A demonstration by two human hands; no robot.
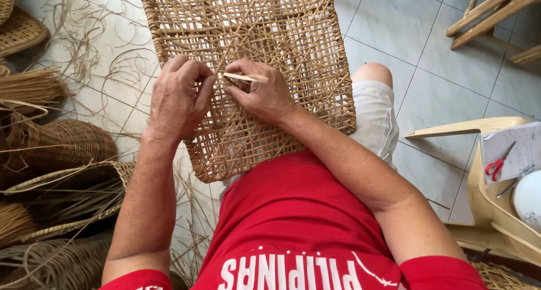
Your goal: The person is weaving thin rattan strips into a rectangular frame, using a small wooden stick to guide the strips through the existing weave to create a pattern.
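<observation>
Pinching cane strip [245, 76], right hand [265, 95]; left hand [179, 95] fingertips seemingly hidden

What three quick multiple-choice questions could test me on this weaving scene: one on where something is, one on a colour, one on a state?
1. Where do the scissors lie?
A. On the paper on the plastic chair
B. On the woven panel
C. On the floor tiles

2. What colour are the scissors' handles?
A. Blue
B. Red
C. Black

3. What does the right hand hold?
A. Nothing
B. A pen
C. A flat cane strip

Answers:
1 A: the scissors rest on paper atop the beige plastic chair.
2 B: their handles show red.
3 C: the right hand pinches a flat cane strip over the woven cane panel; the left hand presses beside it.
</observation>
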